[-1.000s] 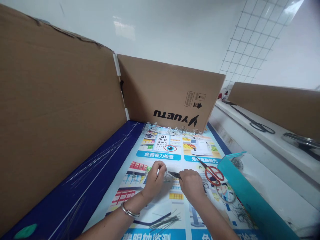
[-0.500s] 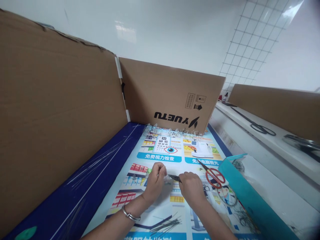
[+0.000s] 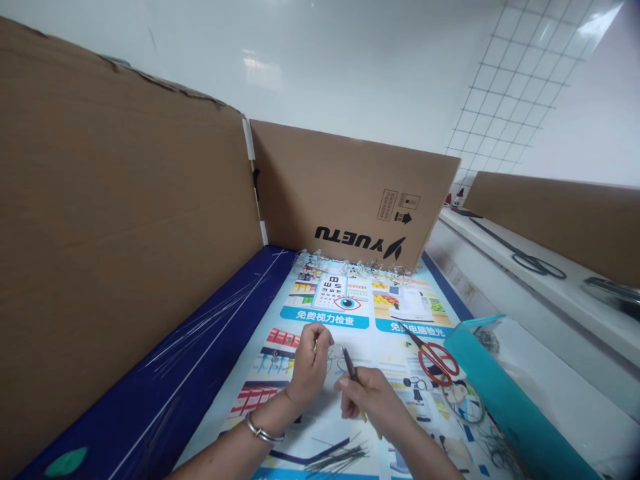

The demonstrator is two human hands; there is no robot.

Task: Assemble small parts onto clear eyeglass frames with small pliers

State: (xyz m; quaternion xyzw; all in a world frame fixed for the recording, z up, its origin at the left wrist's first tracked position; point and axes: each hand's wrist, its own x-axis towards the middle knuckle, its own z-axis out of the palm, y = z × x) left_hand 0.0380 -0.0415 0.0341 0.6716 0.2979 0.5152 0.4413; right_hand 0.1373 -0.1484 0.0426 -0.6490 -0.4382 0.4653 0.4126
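My left hand (image 3: 310, 363) is closed, its thumb and fingers pinching a thin, bent wire piece (image 3: 334, 355) that sticks out to the right. My right hand (image 3: 374, 398) is wrapped around needle-nose pliers (image 3: 349, 363) with dark jaws and a bit of yellow handle below. The plier tips point up and away, close to the wire; I cannot tell whether they touch it. Nearer to me lies a loose bundle of straight dark wires (image 3: 340, 459) on the printed sheet (image 3: 320, 427).
Red-handled scissors (image 3: 438, 361) lie to the right, above a coil of wire (image 3: 467, 403). A teal-edged box (image 3: 500, 380) stands beyond them. Several bent wire pieces (image 3: 350, 267) line the back, against a cardboard panel (image 3: 350, 180). Another cardboard panel (image 3: 125, 220) walls the left side.
The pliers have turned from pointing left to pointing up, and my right hand has rolled and dropped slightly. My left hand keeps its pinch on the wire. The view has shifted a little.
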